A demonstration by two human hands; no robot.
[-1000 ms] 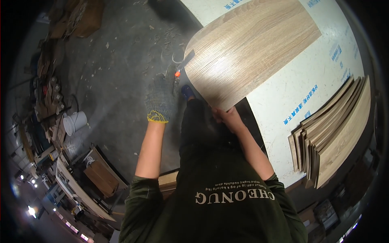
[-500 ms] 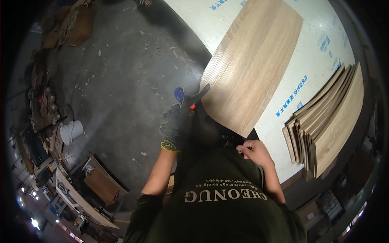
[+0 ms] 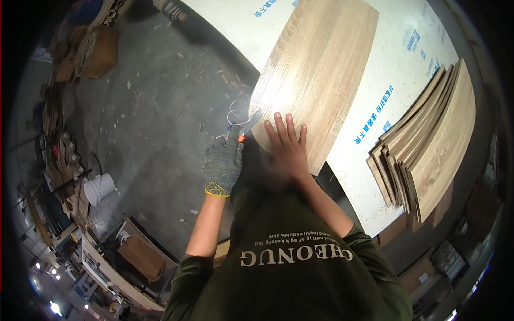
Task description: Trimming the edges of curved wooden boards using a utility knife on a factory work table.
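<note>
My left hand (image 3: 220,163), in a grey knit glove with a yellow cuff, is closed around a utility knife (image 3: 251,122) with an orange part and a bit of blue. The grey blade points up and right, meeting the left edge of a wood-grain board (image 3: 321,64) near its close end. A thin pale curled strip (image 3: 234,113) hangs beside the blade. My bare right hand (image 3: 288,147) lies on the board's near end with its fingers spread. How the glove's fingers wrap the handle is partly hidden.
The board rests on a white table (image 3: 348,152) with blue print, overhanging its left edge. A fanned stack of wood-grain panels (image 3: 439,155) lies to the right. A white bucket (image 3: 99,189), cardboard (image 3: 101,51) and scraps stand on the grey floor at left.
My right hand has moved from near my body up onto the board and opened flat. The knife stays at the board's edge. The view has shifted slightly, and the curled strip shows more clearly.
</note>
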